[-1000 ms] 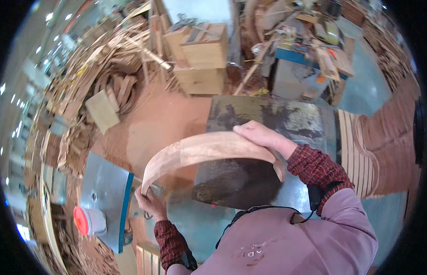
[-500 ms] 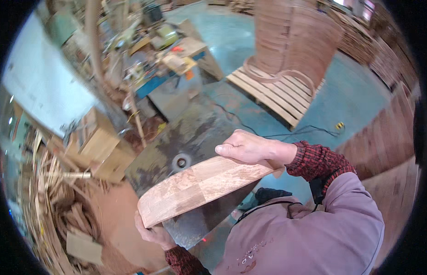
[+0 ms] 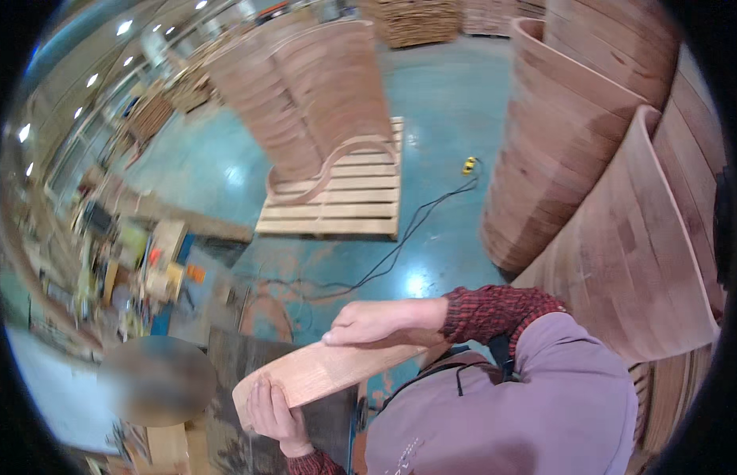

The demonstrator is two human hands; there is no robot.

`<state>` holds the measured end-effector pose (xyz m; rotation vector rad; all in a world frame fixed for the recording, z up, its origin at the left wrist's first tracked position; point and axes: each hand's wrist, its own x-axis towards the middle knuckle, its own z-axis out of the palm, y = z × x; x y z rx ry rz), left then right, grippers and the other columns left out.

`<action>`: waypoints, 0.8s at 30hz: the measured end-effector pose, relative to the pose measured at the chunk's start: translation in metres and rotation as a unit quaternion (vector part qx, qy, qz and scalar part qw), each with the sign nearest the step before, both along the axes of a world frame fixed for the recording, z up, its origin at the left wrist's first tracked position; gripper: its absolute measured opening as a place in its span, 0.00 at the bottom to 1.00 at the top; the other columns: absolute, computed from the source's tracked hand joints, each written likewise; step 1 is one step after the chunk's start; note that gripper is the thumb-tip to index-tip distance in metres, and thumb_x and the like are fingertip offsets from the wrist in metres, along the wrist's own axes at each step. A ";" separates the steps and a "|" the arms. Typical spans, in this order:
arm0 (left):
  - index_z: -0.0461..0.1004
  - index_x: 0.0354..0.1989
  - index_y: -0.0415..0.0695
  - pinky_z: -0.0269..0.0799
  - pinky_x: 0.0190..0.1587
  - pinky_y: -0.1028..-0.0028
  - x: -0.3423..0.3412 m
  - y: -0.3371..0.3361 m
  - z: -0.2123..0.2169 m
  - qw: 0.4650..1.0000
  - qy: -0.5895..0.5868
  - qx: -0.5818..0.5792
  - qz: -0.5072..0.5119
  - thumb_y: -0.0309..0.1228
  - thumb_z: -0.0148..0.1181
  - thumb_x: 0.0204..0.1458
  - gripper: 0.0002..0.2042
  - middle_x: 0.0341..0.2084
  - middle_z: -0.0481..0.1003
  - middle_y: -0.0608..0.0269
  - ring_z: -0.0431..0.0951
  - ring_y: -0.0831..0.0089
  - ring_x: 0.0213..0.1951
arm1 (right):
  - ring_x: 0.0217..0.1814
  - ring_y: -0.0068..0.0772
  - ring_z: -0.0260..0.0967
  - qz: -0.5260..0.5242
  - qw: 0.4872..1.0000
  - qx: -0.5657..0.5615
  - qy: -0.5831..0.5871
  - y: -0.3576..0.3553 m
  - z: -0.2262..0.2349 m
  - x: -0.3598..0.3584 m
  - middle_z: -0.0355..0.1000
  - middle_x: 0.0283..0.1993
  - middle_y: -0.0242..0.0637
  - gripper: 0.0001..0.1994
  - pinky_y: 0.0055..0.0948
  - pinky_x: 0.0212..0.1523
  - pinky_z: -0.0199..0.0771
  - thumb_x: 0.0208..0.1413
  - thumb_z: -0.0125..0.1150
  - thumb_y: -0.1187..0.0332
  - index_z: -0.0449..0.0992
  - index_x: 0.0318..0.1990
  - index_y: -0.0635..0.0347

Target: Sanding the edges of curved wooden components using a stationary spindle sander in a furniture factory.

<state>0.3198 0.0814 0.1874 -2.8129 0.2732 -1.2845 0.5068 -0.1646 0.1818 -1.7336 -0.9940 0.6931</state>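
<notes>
A curved, light-brown wooden piece [image 3: 325, 370] is held between my two hands in front of my body. My left hand [image 3: 275, 413] grips its left end, fingers laid over the upper face. Near the other end my right hand [image 3: 368, 321] is closed over the far edge, its thumb pointing left; some of its fingers are hidden. Below the wood lies the dark, worn top of a machine table [image 3: 234, 360].
Ahead, tall curved wooden panels [image 3: 305, 95] and an S-shaped strip [image 3: 329, 170] stand on a slatted pallet [image 3: 345, 215]. Black cables [image 3: 404, 237] run across the floor to a yellow connector [image 3: 468, 165]. Tall curved panels [image 3: 574, 142] crowd the right. A cluttered bench [image 3: 139, 277] stands left.
The view has swung right, showing more of the pallet and right-hand panels. My left hand has shifted from under the wood's end to over its face. Both hands still hold it.
</notes>
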 end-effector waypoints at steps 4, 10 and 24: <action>0.79 0.47 0.37 0.70 0.62 0.47 0.092 -0.061 -0.008 0.997 0.065 -0.018 -0.037 0.32 0.61 0.61 0.11 0.53 0.79 0.45 0.76 0.42 0.59 | 0.37 0.49 0.78 -0.101 0.993 -0.025 0.058 -0.065 -0.002 0.053 0.80 0.35 0.56 0.31 0.46 0.44 0.74 0.68 0.52 0.44 0.82 0.39 0.72; 0.61 0.69 0.35 0.53 0.74 0.45 0.204 -0.171 -0.022 0.956 0.076 -0.278 -0.046 0.28 0.57 0.61 0.28 0.73 0.57 0.39 0.56 0.40 0.74 | 0.34 0.42 0.76 -0.296 0.948 0.039 0.109 -0.143 -0.022 0.118 0.79 0.32 0.53 0.31 0.43 0.41 0.74 0.67 0.54 0.44 0.83 0.36 0.70; 0.63 0.63 0.30 0.69 0.60 0.65 0.378 -0.316 -0.064 0.634 0.308 -0.590 -0.395 0.33 0.62 0.63 0.26 0.58 0.71 0.50 0.73 0.64 0.57 | 0.34 0.19 0.66 -0.517 0.794 0.303 0.100 -0.210 0.022 0.260 0.72 0.29 0.27 0.26 0.30 0.37 0.70 0.73 0.49 0.50 0.79 0.34 0.67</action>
